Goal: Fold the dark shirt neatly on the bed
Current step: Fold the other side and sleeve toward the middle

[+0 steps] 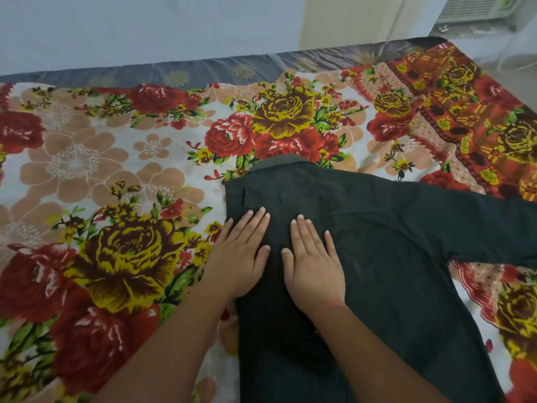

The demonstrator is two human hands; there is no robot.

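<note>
The dark shirt (386, 242) lies flat on the bed (96, 175), collar pointing away from me. Its left side is folded in, giving a straight left edge. The right sleeve stretches out to the right edge of the view. My left hand (242, 254) presses flat on the folded left edge, fingers straight, partly over the bedsheet. My right hand (313, 260) lies flat on the shirt's back right beside it, fingers straight. A thin red thread circles my right wrist.
A flowered bedsheet in red, yellow and peach covers the bed. The grey mattress edge (203, 68) runs along the far side against a pale wall. An air cooler (476, 10) stands at the top right beyond the bed corner.
</note>
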